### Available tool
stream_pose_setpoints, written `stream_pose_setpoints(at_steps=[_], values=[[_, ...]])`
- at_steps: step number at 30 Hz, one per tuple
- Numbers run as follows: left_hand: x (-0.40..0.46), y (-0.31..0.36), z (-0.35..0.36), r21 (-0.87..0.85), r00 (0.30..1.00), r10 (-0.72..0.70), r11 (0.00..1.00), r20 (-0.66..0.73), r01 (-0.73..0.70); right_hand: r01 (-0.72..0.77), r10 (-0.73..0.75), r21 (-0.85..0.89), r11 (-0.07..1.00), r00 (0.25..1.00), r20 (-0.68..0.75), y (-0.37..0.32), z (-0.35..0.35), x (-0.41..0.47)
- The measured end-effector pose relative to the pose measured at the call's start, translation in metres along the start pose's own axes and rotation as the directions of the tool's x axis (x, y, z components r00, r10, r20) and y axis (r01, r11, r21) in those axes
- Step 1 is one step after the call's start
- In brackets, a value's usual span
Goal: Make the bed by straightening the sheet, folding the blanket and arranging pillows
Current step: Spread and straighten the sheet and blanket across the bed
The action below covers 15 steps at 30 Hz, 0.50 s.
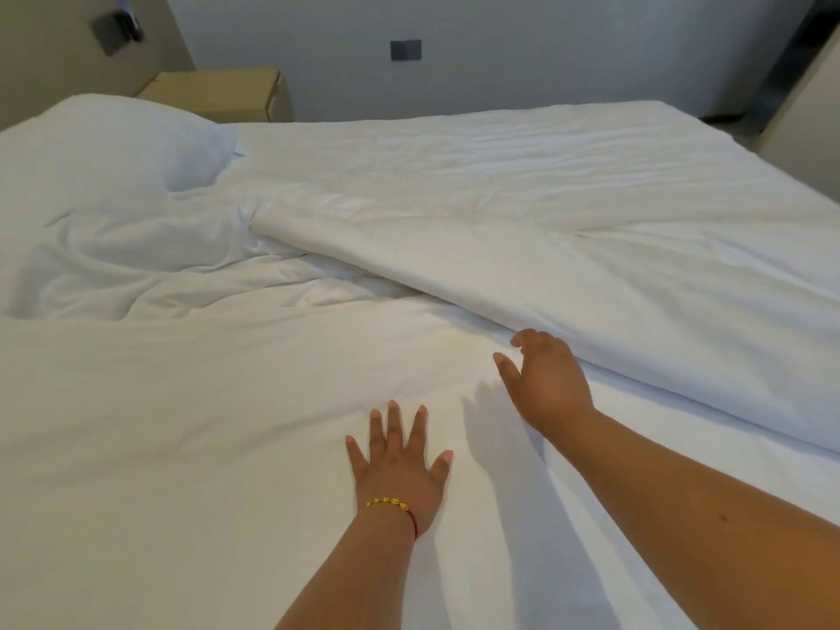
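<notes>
I see the left hand [400,466] flat on the sheet [204,447], fingers spread and straight, pressing down — gold bracelet [388,502] on that wrist. Right hand [545,379] sits at the folded edge of the blanket [545,229], fingers loosely curled; can't tell if it actually holds the fabric or just touches it. Blanket covers the right and far part of the bed, its fold running diagonally across. Pillow [113,147] is far left, partly sunk into rumpled bedding. Nightstand [222,93] beyond it, dark wall plate [406,50] on the back wall.
</notes>
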<state>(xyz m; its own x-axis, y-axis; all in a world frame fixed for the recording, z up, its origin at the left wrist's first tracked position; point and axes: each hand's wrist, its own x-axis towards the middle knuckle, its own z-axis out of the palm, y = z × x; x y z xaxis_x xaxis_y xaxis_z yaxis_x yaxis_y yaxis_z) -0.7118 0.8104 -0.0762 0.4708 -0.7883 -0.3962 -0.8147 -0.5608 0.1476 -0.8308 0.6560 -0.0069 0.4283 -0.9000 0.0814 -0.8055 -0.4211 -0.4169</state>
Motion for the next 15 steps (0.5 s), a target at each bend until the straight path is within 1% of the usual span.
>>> stream_pose_setpoints(at_steps=[3, 5, 6, 8, 10, 11, 13, 15], values=[[0.028, 0.012, 0.003, 0.014, 1.000, 0.000, 1.000, 0.005, 0.000, -0.028, 0.019, -0.082, 0.996, 0.994, -0.108, 0.023, -0.013, 0.042], [0.046, 0.015, 0.004, 0.024, 1.000, 0.000, 1.000, 0.031, -0.001, -0.044, 0.022, -0.160, 0.986, 0.990, -0.140, 0.039, -0.019, 0.066], [0.053, 0.015, 0.005, 0.020, 0.999, -0.002, 1.000, 0.045, 0.001, -0.045, 0.022, -0.201, 0.979, 0.993, -0.117, 0.045, -0.020, 0.076], [0.064, 0.014, 0.007, 0.019, 0.996, -0.009, 1.000, 0.084, 0.008, -0.027, 0.024, -0.284, 0.958, 1.000, -0.015, 0.054, -0.018, 0.092], [0.069, 0.012, 0.011, 0.008, 0.994, -0.008, 1.000, 0.108, 0.007, 0.025, 0.007, -0.387, 0.922, 0.997, 0.081, 0.056, -0.010, 0.102], [0.071, 0.011, 0.012, 0.001, 0.994, -0.009, 1.000, 0.111, 0.009, 0.067, -0.029, -0.422, 0.904, 0.995, 0.097, 0.056, -0.005, 0.105], [0.074, 0.009, 0.012, -0.022, 0.992, -0.011, 1.000, 0.122, 0.014, 0.114, -0.085, -0.393, 0.913, 0.992, 0.090, 0.052, 0.003, 0.108], [0.076, 0.007, 0.009, -0.054, 0.991, -0.010, 0.998, 0.136, 0.018, 0.107, -0.089, -0.291, 0.951, 0.993, 0.073, 0.044, -0.004, 0.108]])
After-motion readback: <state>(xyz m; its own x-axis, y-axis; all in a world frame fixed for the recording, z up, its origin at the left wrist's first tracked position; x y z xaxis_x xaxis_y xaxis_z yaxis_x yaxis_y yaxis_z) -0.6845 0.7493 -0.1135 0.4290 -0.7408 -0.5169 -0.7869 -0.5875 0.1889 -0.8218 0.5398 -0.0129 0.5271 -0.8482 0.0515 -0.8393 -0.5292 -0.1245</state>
